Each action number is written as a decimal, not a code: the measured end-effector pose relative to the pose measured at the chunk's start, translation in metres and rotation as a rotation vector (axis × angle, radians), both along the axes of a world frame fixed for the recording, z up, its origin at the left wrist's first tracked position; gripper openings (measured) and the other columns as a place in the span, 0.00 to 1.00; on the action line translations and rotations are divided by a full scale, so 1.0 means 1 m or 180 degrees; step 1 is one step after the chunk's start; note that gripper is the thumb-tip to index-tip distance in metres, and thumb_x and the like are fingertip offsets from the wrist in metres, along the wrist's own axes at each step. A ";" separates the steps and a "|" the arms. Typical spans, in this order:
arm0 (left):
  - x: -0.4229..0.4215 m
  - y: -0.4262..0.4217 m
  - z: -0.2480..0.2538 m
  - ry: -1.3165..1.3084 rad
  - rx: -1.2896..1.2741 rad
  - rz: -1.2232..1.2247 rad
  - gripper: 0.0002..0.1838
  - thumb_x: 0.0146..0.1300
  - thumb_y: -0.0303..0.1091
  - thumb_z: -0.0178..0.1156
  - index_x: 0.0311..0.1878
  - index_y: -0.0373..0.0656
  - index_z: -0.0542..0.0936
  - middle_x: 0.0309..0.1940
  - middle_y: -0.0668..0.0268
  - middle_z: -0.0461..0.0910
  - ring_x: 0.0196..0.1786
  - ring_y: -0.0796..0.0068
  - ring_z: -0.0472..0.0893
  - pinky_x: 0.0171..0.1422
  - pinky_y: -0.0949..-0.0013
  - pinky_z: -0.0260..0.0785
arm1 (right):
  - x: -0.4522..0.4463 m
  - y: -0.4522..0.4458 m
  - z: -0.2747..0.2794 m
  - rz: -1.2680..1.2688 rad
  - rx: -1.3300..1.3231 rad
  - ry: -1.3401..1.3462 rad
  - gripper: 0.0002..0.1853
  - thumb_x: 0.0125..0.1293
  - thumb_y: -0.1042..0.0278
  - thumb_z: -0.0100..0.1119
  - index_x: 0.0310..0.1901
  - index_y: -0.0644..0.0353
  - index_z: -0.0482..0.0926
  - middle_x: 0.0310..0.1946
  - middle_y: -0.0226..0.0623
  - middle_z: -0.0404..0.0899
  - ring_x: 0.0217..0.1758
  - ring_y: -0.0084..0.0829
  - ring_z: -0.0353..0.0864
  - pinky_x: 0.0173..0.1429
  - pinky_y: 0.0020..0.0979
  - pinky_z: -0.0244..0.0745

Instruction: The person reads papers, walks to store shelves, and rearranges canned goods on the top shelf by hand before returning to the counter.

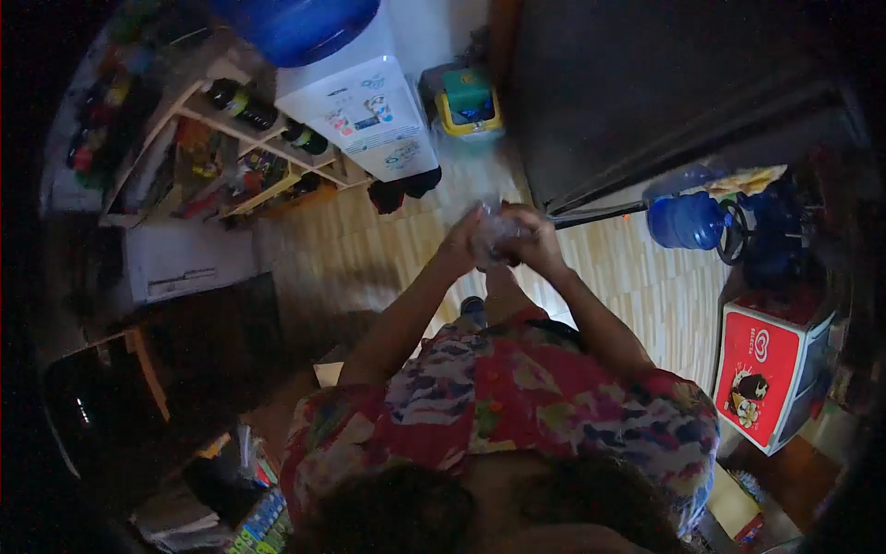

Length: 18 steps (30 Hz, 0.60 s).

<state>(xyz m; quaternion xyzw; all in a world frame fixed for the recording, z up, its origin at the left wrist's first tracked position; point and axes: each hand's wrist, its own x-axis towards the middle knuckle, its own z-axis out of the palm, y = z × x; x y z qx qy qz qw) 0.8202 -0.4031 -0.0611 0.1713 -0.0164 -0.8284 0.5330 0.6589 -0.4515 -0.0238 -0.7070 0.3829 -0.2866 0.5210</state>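
Note:
Both hands meet in front of my body at about waist height. Between them is a clear, shiny thing (pixel 494 231), see-through like plastic or glass; its exact kind is too blurred to tell. My left hand (pixel 459 242) is closed round its left side. From the right, my right hand (pixel 538 238) closes over the same thing, with the fingers partly hidden. Beyond the hands stands a white water dispenser (pixel 369 120) with stickers on its side and a blue water jug (pixel 309 32) on top.
Wooden shelves (pixel 268 138) with bottles stand at the left. A green and yellow bin (pixel 469 106) sits by a large dark panel (pixel 664 92). Blue water jugs (pixel 686 222) and a red-fronted ice cream freezer (pixel 759 374) are at the right. Wood-patterned floor (pixel 628 277) lies below.

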 end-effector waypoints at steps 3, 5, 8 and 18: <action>0.017 -0.088 -0.051 -0.0565 -0.0182 0.0153 0.27 0.67 0.54 0.42 0.59 0.42 0.66 0.54 0.59 0.71 0.57 0.62 0.71 0.58 0.55 0.66 | 0.021 -0.084 -0.026 -0.0466 -0.0441 0.0390 0.23 0.42 0.81 0.65 0.45 0.61 0.77 0.40 0.40 0.78 0.48 0.29 0.76 0.41 0.31 0.77; 0.031 -0.131 -0.094 -0.1328 0.1108 0.0400 0.30 0.65 0.55 0.46 0.59 0.38 0.66 0.56 0.56 0.69 0.59 0.60 0.68 0.62 0.57 0.62 | 0.037 -0.141 -0.073 -0.0723 -0.0302 0.0547 0.24 0.40 0.79 0.67 0.45 0.59 0.77 0.41 0.42 0.78 0.47 0.33 0.78 0.43 0.33 0.76; 0.043 -0.191 -0.160 -0.3792 0.0778 0.0894 0.32 0.59 0.48 0.54 0.60 0.35 0.63 0.59 0.51 0.64 0.63 0.55 0.62 0.65 0.57 0.57 | 0.059 -0.226 -0.118 -0.0479 -0.1506 0.1311 0.22 0.45 0.76 0.65 0.46 0.53 0.78 0.48 0.44 0.73 0.51 0.40 0.75 0.49 0.37 0.74; 0.108 -0.332 -0.301 -0.6660 -0.1256 -0.0063 0.32 0.47 0.28 0.59 0.59 0.37 0.63 0.55 0.45 0.63 0.57 0.47 0.66 0.60 0.50 0.60 | 0.161 -0.387 -0.319 0.0481 -0.0820 0.0968 0.16 0.62 0.63 0.54 0.52 0.51 0.75 0.55 0.39 0.71 0.53 0.38 0.75 0.50 0.36 0.72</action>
